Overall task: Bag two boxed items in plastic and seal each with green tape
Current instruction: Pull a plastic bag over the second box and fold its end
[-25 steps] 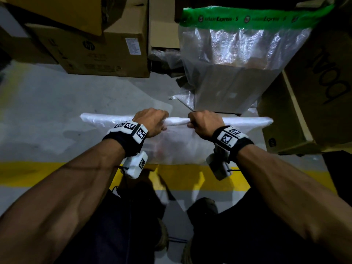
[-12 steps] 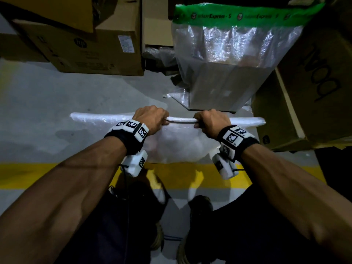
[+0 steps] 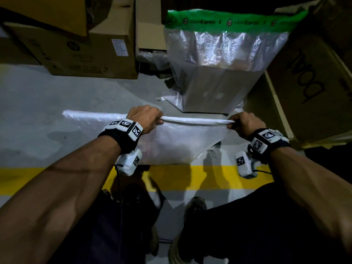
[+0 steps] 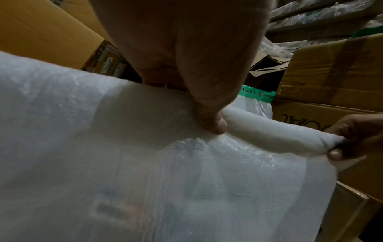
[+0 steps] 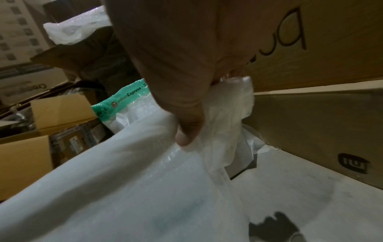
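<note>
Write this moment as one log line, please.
left hand: grips bag's rolled top | right hand: grips same | second bag: untaped | first bag: green-taped

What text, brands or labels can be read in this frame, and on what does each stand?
"udaanExpress - S", repeated along the green tape sealing the bagged box.
"hp" logo on the brown carton; its white label is too small to read.
"mi" logo on the carton at right.
Large lettering on that carton, upside down and cut off: unreadable.
Square coded markers on the wristbands: no words.
</note>
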Demonstrator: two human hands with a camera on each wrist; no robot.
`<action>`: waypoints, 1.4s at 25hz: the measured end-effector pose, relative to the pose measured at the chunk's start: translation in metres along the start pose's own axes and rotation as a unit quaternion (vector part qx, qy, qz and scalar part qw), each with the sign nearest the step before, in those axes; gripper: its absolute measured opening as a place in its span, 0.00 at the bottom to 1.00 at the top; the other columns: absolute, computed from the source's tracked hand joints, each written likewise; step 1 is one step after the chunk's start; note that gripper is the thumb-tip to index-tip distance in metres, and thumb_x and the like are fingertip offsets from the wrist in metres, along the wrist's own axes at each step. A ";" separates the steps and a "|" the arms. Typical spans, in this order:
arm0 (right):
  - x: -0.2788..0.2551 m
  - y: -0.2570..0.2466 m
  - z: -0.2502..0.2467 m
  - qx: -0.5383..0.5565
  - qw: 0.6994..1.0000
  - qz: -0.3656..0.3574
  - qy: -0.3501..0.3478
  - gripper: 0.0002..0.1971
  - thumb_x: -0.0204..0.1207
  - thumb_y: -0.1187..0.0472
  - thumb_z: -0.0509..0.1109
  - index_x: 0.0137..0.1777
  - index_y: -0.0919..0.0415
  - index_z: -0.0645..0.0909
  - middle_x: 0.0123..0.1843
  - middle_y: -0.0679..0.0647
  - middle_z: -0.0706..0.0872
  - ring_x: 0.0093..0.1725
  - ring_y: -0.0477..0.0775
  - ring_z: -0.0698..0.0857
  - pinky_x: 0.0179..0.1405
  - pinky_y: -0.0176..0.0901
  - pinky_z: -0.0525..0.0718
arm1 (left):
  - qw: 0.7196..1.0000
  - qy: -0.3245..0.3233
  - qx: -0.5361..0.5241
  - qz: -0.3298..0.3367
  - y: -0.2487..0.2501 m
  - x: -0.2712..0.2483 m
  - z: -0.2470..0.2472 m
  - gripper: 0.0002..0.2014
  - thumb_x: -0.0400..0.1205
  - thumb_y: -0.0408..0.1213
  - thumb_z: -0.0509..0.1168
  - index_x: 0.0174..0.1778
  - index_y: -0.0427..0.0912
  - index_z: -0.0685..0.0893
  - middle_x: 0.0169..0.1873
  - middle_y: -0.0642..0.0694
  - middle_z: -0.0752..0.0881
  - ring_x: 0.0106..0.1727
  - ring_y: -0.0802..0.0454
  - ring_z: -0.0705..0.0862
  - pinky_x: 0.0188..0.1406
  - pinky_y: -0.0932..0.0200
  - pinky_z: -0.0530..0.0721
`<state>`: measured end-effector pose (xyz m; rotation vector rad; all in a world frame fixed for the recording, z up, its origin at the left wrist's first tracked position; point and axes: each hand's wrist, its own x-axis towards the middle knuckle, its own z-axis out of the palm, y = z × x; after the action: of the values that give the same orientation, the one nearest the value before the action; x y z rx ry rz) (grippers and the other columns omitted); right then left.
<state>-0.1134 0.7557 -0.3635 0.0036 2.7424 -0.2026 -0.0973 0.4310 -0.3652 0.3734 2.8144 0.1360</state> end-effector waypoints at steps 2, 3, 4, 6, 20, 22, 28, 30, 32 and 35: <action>0.001 0.005 -0.001 0.003 1.000 0.008 0.002 0.06 0.79 0.54 0.70 0.52 0.52 0.86 0.46 0.56 0.87 0.46 0.58 0.84 0.43 0.47 0.78 | 1.000 0.002 0.005 0.004 0.000 0.000 -0.001 0.09 0.85 0.48 0.60 0.41 0.51 0.77 0.46 0.42 0.85 0.46 0.41 0.81 0.39 0.55 0.68; 0.001 0.005 -0.002 0.004 1.000 0.009 0.001 0.06 0.79 0.56 0.70 0.52 0.53 0.86 0.46 0.56 0.86 0.45 0.57 0.83 0.42 0.46 0.78 | 1.000 0.002 0.005 0.004 0.000 -0.001 -0.001 0.09 0.85 0.49 0.60 0.42 0.51 0.78 0.46 0.42 0.85 0.46 0.40 0.81 0.40 0.55 0.68; 0.000 0.004 -0.002 0.005 1.000 0.010 0.003 0.05 0.79 0.58 0.70 0.53 0.53 0.86 0.46 0.56 0.86 0.44 0.57 0.83 0.42 0.46 0.78 | 1.000 0.003 0.006 0.003 -0.001 -0.002 -0.001 0.09 0.85 0.49 0.60 0.44 0.50 0.80 0.46 0.42 0.85 0.47 0.40 0.82 0.40 0.55 0.69; 0.000 0.004 -0.003 0.007 1.000 0.021 0.006 0.06 0.78 0.61 0.70 0.52 0.53 0.85 0.46 0.54 0.85 0.45 0.56 0.83 0.44 0.49 0.82 | 1.000 0.000 0.005 0.004 -0.002 -0.002 -0.001 0.09 0.85 0.49 0.60 0.44 0.50 0.80 0.46 0.42 0.85 0.48 0.40 0.82 0.40 0.55 0.69; -0.008 -0.004 -0.013 -0.023 0.996 0.069 0.049 0.08 0.81 0.64 0.66 0.58 0.63 0.81 0.46 0.58 0.78 0.42 0.58 0.76 0.41 0.46 0.74 | 1.000 -0.005 0.002 -0.003 -0.006 -0.003 -0.004 0.09 0.85 0.49 0.59 0.40 0.53 0.75 0.37 0.48 0.77 0.40 0.46 0.75 0.39 0.54 0.68; -0.011 -0.010 -0.015 -0.047 0.994 0.077 0.064 0.10 0.82 0.63 0.65 0.60 0.63 0.80 0.51 0.62 0.81 0.46 0.62 0.79 0.45 0.47 0.75 | 1.000 -0.003 0.004 -0.003 -0.007 -0.004 -0.003 0.09 0.86 0.48 0.59 0.40 0.53 0.74 0.38 0.47 0.78 0.40 0.45 0.74 0.39 0.54 0.68; -0.011 -0.044 -0.015 -0.130 0.990 -0.055 0.003 0.21 0.76 0.57 0.65 0.70 0.48 0.75 0.61 0.57 0.86 0.65 0.58 0.82 0.79 0.58 0.58 | 1.000 0.004 -0.001 0.005 -0.004 -0.003 -0.001 0.09 0.85 0.47 0.61 0.39 0.52 0.75 0.41 0.44 0.84 0.39 0.45 0.75 0.38 0.55 0.69; -0.014 -0.080 -0.007 -0.112 0.985 -0.131 0.004 0.24 0.77 0.48 0.65 0.74 0.50 0.73 0.64 0.58 0.85 0.65 0.59 0.82 0.73 0.54 0.67 | 1.000 0.003 0.007 0.014 0.000 -0.005 -0.001 0.09 0.84 0.48 0.62 0.41 0.50 0.78 0.41 0.44 0.85 0.39 0.46 0.76 0.38 0.55 0.70; -0.019 -0.119 0.009 -0.093 0.978 -0.187 -0.001 0.24 0.79 0.43 0.65 0.71 0.53 0.75 0.62 0.58 0.86 0.61 0.61 0.84 0.59 0.51 0.76 | 1.000 -0.007 0.012 0.024 0.005 -0.006 -0.001 0.09 0.84 0.48 0.62 0.42 0.49 0.79 0.42 0.43 0.85 0.41 0.44 0.78 0.39 0.55 0.71; -0.017 -0.152 0.030 -0.082 0.970 -0.228 0.007 0.13 0.82 0.48 0.63 0.58 0.55 0.78 0.55 0.59 0.87 0.53 0.64 0.85 0.40 0.47 0.73 | 0.999 -0.029 0.007 0.031 0.005 -0.008 0.002 0.10 0.83 0.48 0.63 0.40 0.49 0.74 0.43 0.42 0.85 0.46 0.40 0.82 0.40 0.54 0.70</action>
<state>-0.0906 0.6010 -0.3627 -0.6756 2.7243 -0.0984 -0.0884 0.4339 -0.3640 0.4617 2.7498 0.1182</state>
